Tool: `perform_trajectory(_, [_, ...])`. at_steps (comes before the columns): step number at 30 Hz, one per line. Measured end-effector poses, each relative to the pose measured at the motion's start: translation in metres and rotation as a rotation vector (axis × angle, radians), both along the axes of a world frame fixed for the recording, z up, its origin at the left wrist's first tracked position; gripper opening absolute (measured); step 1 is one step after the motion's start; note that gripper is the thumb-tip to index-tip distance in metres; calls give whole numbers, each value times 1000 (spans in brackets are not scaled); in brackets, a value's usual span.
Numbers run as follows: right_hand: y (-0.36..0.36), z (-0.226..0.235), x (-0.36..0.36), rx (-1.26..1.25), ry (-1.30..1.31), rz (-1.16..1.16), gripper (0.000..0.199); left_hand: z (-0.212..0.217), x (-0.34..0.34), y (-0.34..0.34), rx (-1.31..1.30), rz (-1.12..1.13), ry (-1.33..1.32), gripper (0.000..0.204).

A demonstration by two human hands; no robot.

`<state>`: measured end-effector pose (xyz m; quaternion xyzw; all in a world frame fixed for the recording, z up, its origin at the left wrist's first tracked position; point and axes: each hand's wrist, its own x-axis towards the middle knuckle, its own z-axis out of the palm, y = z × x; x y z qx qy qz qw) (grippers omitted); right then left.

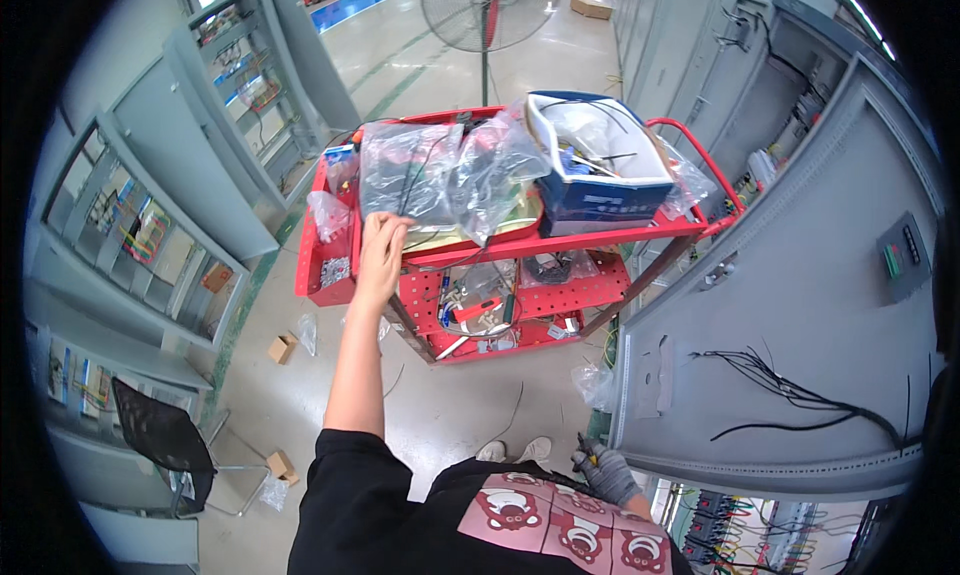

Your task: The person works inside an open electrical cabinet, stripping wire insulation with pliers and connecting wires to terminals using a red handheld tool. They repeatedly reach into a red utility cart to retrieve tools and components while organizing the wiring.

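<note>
My bare left hand (pixel 380 253) reaches over the near edge of the red tool cart (pixel 590 243), fingers closed together. A thin black wire (pixel 416 175) runs down to its fingertips and appears pinched there. Beside them lie a clear plastic bag (pixel 385 170) and another crumpled bag (pixel 495 170) with dark contents. My right hand (pixel 608 475), in a grey glove, is low at my right side, closed around a small black-and-yellow hand tool (pixel 586 449); it looks like pliers, but its jaws are hard to make out.
A blue box (pixel 605 203) with white lining holds loose parts on the cart. Tools, including a red-handled one (pixel 478 310), lie on its lower shelf. At right stands an open grey cabinet door (pixel 740 325) with black cables (pixel 800 395). A black chair (pixel 165 440) stands left.
</note>
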<state>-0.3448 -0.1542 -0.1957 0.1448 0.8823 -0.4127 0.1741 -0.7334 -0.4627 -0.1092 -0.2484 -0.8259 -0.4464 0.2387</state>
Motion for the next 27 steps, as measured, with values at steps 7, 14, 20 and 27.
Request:
perform_trajectory(7, [36,26,-58,69,194,102,44,29,-27,0,-283,-68,-41,22])
perform_trajectory(14, [90,12,-61,35,182,-147,58,31,25,-16,-411,65,-110,65])
perform_trajectory(20, [145,66,-133,135,534,-322,51,52,35,-11,-403,126,-122,66])
perform_trajectory(27, [188,124,-274,435,690,-356,52,84,17,63,-221,155,22,27])
